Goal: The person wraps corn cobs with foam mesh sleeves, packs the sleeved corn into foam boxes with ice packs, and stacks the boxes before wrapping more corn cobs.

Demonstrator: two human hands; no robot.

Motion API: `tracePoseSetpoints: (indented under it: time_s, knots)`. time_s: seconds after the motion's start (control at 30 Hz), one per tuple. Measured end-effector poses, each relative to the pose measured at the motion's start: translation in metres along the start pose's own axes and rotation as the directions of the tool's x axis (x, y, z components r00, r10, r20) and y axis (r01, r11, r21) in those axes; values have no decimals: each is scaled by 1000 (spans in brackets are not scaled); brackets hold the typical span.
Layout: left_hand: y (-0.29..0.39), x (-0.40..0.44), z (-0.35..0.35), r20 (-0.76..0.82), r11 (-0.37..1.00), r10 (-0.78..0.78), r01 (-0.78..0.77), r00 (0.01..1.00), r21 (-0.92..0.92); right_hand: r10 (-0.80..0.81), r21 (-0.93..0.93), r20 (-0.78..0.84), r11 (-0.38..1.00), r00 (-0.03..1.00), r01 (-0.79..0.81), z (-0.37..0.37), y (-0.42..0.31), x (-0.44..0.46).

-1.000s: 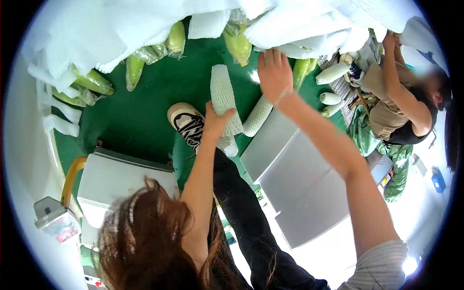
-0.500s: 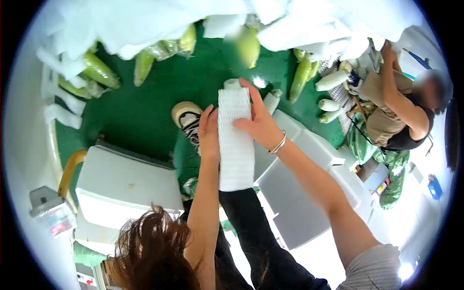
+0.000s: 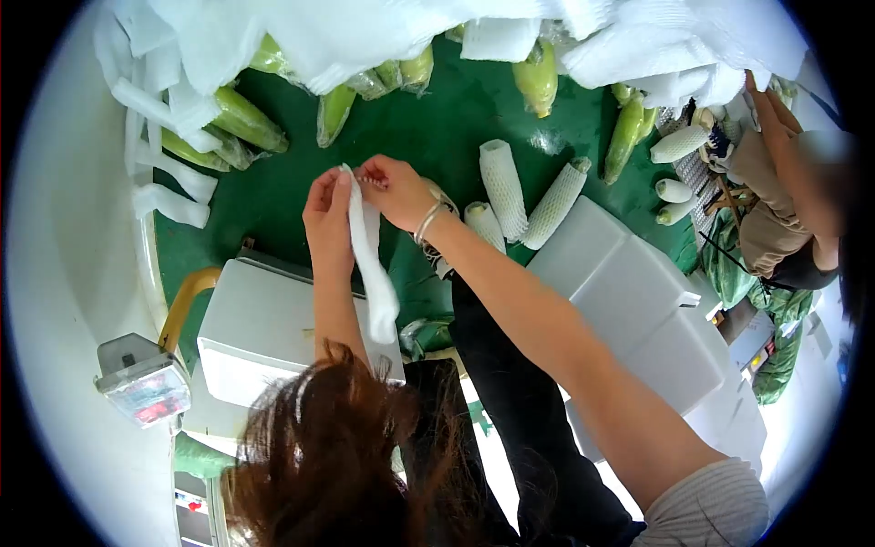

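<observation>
A flat white foam net sleeve (image 3: 372,273) hangs from between my two hands, its lower end loose. My left hand (image 3: 330,211) pinches its upper edge from the left side. At the right side of the same edge, my right hand (image 3: 397,190) has its fingers closed on the foam. Just right of my hands, a foam-covered vegetable (image 3: 503,190) lies on the green floor beside another netted one (image 3: 556,202), with a third netted one (image 3: 484,224) partly behind my right arm.
White foam sleeves (image 3: 638,41) are heaped along the top, above green vegetables in clear film (image 3: 248,120). White boxes (image 3: 629,292) stand at the right, a white bin (image 3: 255,328) at the left. Another person (image 3: 775,210) sits at the far right near netted vegetables (image 3: 679,144).
The netted vegetable that was between my hands now lies on the floor with the others. Both hands have moved left and hold a flat sleeve. The camera view has shifted.
</observation>
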State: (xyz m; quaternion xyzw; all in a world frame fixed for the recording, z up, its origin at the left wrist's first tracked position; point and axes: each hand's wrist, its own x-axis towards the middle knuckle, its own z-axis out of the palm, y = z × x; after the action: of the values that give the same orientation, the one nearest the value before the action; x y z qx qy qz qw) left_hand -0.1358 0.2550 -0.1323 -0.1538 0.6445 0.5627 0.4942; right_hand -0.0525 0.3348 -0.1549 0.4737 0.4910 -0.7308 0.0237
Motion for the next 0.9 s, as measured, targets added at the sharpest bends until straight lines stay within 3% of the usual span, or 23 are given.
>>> tracePoseSetpoints:
  time_s: [0.07,0.13,0.2,0.23,0.27,0.37,0.4,0.43,0.47,0.53,0.57,0.6,0.63,0.67,0.73,0.77,0.8,0.83,0.9]
  knots:
    - [-4,5,-3,-55,993,-30,24,998,-114,-88,-226,-70,972,994,71,9,5,10]
    - [-1,12,-6,-30,988,-66,61,997,-139,-172,-285,-134,950,976,128,15,6,19]
    - [1,16,-6,-2,942,-133,126,991,-311,-119,-71,-277,992,953,103,16,10,28]
    - [-6,23,-7,96,929,8,28,995,-370,-90,15,-321,995,943,101,17,15,35]
    - [-2,24,-4,119,949,23,16,993,-314,-149,-26,-323,989,935,148,14,14,38]
    - [-3,48,-14,185,987,104,-77,977,-144,-97,80,-333,988,938,131,12,14,52]
    - [5,54,-14,114,988,107,-93,988,-120,-21,228,-386,967,922,117,9,18,58]
    - [14,62,-11,43,989,118,-113,992,-97,56,367,-427,923,903,116,8,22,63]
    - [18,74,-8,48,948,177,-157,983,-277,220,759,-417,618,882,205,13,-3,57]
    - [42,80,6,11,875,-83,78,996,-478,282,922,-180,383,942,62,5,2,68]
    - [41,89,5,43,929,-41,54,998,-366,119,844,-198,525,973,108,10,1,72]
    - [40,101,6,61,969,79,-62,995,-241,278,881,-157,473,948,7,7,-5,65]
    - [38,109,3,61,970,75,-59,995,-236,209,781,-241,621,948,62,11,3,74]
    - [40,114,0,182,667,598,-611,781,426,128,657,-309,745,942,114,16,16,85]
    - [4,158,-18,420,182,620,-642,663,745,-60,258,-442,947,895,190,19,20,94]
    - [-12,177,-25,528,-94,614,-610,587,787,-34,224,-450,963,892,150,22,25,97]
    - [-29,189,-32,540,-152,527,-552,656,820,-4,190,-458,976,889,102,26,30,96]
    - [-33,186,-29,495,-93,424,-507,759,857,56,157,-550,987,834,37,30,18,82]
    - [-35,166,-25,341,171,222,-381,914,909,2,94,-624,993,781,73,25,25,59]
